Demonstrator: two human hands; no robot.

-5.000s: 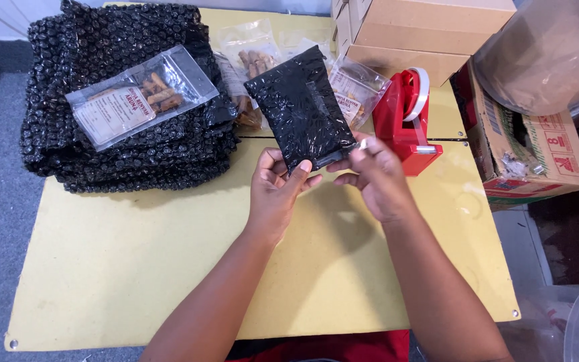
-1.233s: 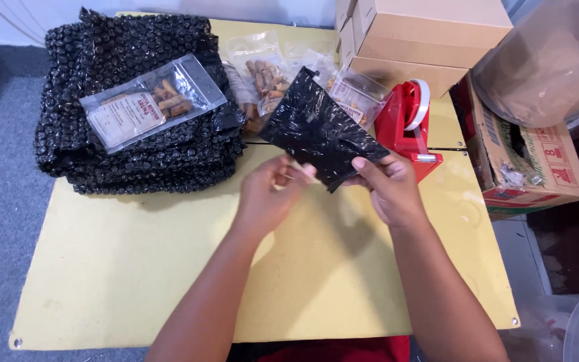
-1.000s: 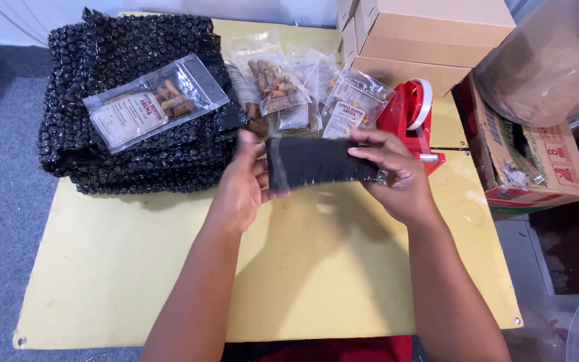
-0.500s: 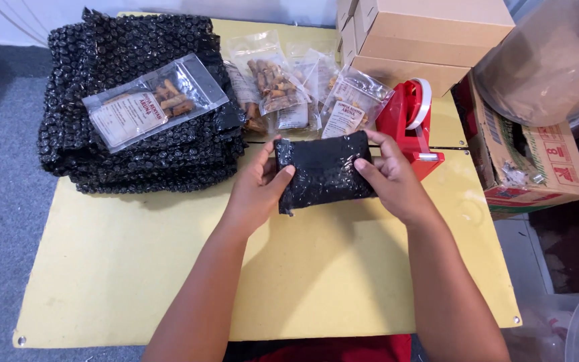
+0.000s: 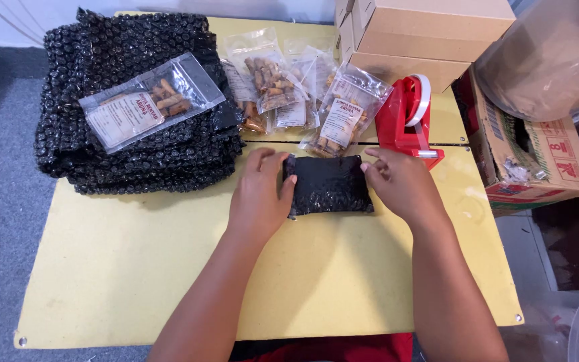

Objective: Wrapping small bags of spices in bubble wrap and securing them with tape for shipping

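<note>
Nearest the camera, both forearms reach out over the yellow table (image 5: 135, 268). The left hand (image 5: 257, 194) lies with its palm down on the left end of a small black bubble-wrap parcel (image 5: 330, 186), thumb against its edge, and the right hand (image 5: 400, 182) presses fingertips against the right end; neither is clenched, both pin the parcel flat on the table near its middle. The parcel looks light, soft and springy, likely to unfold if let go, and its glossy film may slide, so the short ends, where the wrap folds over, seem the best places to hold it. Just behind the right hand stands a red tape dispenser (image 5: 407, 114). Beyond the parcel lie clear pouches of brown sticks (image 5: 303, 94), and to the left a stack of black bubble wrap (image 5: 102, 74) carries one more pouch (image 5: 149, 107). Farthest back sit cardboard boxes (image 5: 430, 30).
</note>
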